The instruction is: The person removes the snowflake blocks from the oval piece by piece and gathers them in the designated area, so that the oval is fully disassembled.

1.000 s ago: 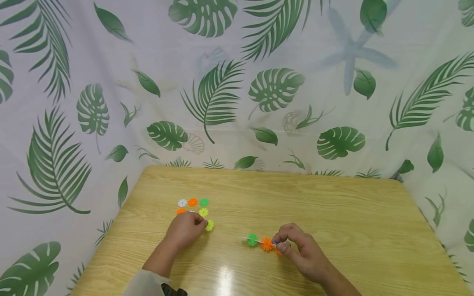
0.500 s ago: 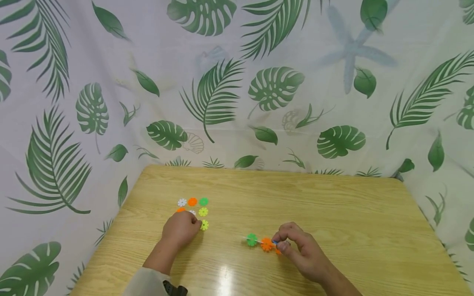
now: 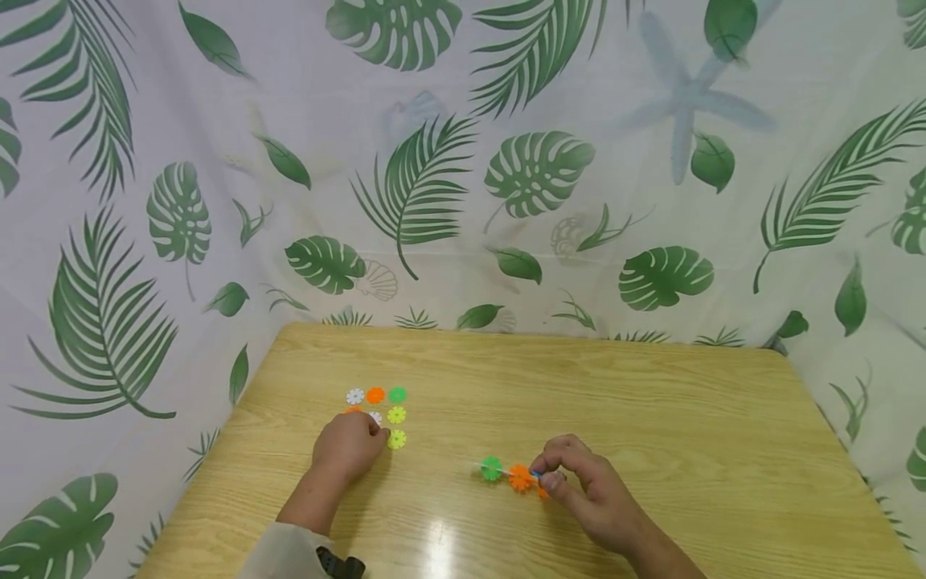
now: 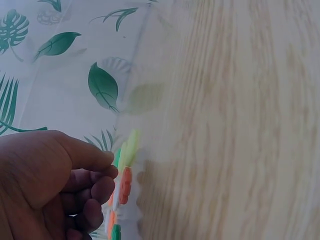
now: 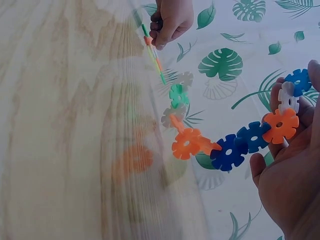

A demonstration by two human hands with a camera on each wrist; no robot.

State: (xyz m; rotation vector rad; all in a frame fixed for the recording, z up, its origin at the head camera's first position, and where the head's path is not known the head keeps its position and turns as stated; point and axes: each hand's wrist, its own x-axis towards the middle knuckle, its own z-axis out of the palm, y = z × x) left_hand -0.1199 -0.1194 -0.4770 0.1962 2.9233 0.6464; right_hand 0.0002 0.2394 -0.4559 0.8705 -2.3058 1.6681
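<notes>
My right hand grips the end of a chain of interlocked plastic snowflake discs. Orange, blue, white and green discs hang along it in the right wrist view; from the head, the green disc marks its far part. Over on the left, my left hand is low over loose discs, thumb and index tips together, fingers curled, nothing visible between them. A yellow disc lies right beside its fingertips. An orange disc sits close to those fingertips in the left wrist view; whether they touch cannot be told. The hand covers some discs.
Behind the left hand lie rows of loose discs, with a white disc, an orange disc and a green disc at the back. The wooden table meets a leaf-printed cloth along its back and sides.
The front yellow disc has shifted left, close to its neighbours. My left hand has drawn left with it, then slightly away from it. The right hand and chain hold still.
</notes>
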